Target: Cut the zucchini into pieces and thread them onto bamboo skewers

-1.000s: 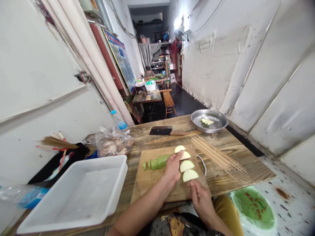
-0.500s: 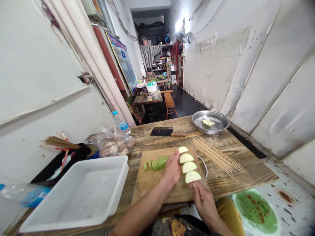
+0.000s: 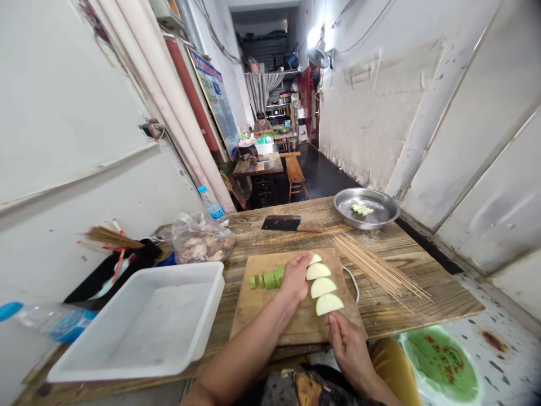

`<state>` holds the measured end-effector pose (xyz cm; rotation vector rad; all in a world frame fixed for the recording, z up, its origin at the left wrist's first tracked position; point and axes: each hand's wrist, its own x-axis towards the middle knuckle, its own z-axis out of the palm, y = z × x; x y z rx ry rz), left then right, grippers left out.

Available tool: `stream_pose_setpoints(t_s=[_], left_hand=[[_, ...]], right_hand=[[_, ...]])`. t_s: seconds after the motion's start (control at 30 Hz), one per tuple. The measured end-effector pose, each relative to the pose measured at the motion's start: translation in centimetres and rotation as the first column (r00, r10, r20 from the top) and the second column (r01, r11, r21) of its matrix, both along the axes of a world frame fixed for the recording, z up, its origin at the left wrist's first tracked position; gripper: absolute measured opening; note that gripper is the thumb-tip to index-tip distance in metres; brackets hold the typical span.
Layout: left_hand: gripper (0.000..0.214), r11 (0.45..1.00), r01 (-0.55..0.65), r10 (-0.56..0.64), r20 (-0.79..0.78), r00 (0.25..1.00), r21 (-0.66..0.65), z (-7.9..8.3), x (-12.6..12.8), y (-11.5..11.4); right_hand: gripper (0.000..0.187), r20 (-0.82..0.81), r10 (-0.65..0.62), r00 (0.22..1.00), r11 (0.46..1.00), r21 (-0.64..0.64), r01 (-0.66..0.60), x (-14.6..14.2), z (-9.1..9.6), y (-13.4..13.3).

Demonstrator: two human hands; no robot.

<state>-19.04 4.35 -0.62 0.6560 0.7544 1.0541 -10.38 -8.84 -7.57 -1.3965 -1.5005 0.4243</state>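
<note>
Half-moon slices of zucchini [image 3: 323, 287], pale with a green rim, stand in a row on a thin skewer, mostly hidden by them, above the right side of the wooden cutting board [image 3: 253, 316]. My right hand [image 3: 349, 345] is closed in a pinch on the skewer's lower end, just below the nearest slice. At the far end, my left hand [image 3: 296, 277] has its fingers closed on the topmost slice [image 3: 315, 259], partly covering it. Beside my left hand, a row of cut green zucchini pieces [image 3: 268, 278] lies on the board, partly hidden by that hand.
Loose bamboo skewers [image 3: 374, 262] lie right of the board. Behind it are a cleaver [image 3: 281, 223] and a steel bowl [image 3: 367, 223] with some slices. A white tray [image 3: 139, 369], a bag of food [image 3: 203, 245] and a bottle [image 3: 213, 207] stand left. A person [image 3: 262, 125] sits far back.
The view has turned slightly left. My left hand's fingers have come over onto the topmost slice. The skewered slices have shifted a little left over the board, with my right hand still pinching below.
</note>
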Motion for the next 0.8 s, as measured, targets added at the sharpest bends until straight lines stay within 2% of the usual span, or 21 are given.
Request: stream_pose_setpoints(t_s=[0.13,0.23,0.3,0.4,0.5,0.6,0.8], left_hand=[[0.031,0.997,0.07,-0.069,0.027,0.997,-0.027,0.5,0.0,0.0],[0.038,0.99,0.096,-0.089,0.066,0.994,-0.099,0.8,-0.3,0.2],[0.038,0.99,0.069,-0.063,0.051,0.997,-0.122,0.6,-0.8,0.2],[0.032,0.997,0.011,-0.015,-0.058,0.998,-0.074,-0.3,-1.8,-0.3],[0.035,0.989,0.14,-0.145,-0.114,0.983,-0.056,-1.3,-2.2,-1.3],[0.042,0.966,0.255,-0.258,-0.091,0.962,-0.04,-1.7,-1.8,-2.6],[0.035,0.959,0.271,-0.271,0.012,0.963,-0.086,-2.0,-1.0,-3.3]], right_hand=[[0.027,0.01,-0.003,1.0,1.0,0.015,0.003,0.0,0.0,0.2],[0.028,0.018,-0.025,1.0,0.999,0.023,0.025,0.4,-0.1,0.4],[0.029,0.009,-0.06,0.998,0.998,0.021,0.06,0.9,-0.1,0.7],[0.031,-0.017,-0.105,0.994,0.995,0.002,0.105,1.9,-0.1,1.2],[0.034,-0.041,-0.129,0.991,0.991,-0.033,0.128,2.6,0.0,1.7],[0.036,-0.043,-0.13,0.991,0.991,-0.025,0.129,2.5,-0.1,2.0],[0.039,-0.021,-0.134,0.991,0.991,-0.011,0.134,1.7,-1.3,2.2]])
